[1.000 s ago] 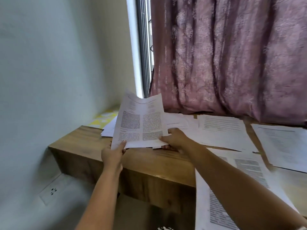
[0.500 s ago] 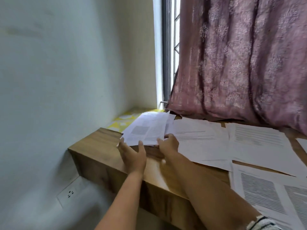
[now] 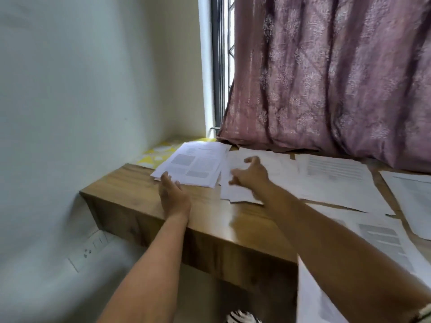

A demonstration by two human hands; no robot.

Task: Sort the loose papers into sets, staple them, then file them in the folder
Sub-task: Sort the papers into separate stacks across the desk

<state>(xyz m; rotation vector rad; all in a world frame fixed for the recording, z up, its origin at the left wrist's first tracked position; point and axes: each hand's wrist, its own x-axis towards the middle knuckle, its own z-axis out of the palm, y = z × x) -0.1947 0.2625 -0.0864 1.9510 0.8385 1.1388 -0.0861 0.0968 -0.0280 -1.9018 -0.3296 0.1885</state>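
Sorting looks to be the step in hand: a squared-up set of printed pages [image 3: 194, 166] lies at the far left corner of the wooden table [image 3: 210, 220], partly over a yellow patterned cloth [image 3: 158, 155], and the left hand [image 3: 172, 194] rests flat beside its near edge, fingers straight and only a fingertip touching the paper. The right hand [image 3: 250, 173] hovers over the next pile [image 3: 240, 185] just to the right, fingers loosely spread and curved as if reaching; it is blurred, so I cannot say for sure whether it touches the top sheet, though it appears to hold nothing. More loose sheets [image 3: 338, 180] spread across the table toward the right, overlapping one another below a mauve curtain [image 3: 326, 78]. The next move likely calls for lifting one sheet cleanly off that pile without dragging its neighbours, then matching it to the right set. No stapler and no folder can be seen from here; they may lie outside the view. The papers at the right and bottom edges are cut off, the print is too small to read, and the right forearm covers part of the nearer sheets.
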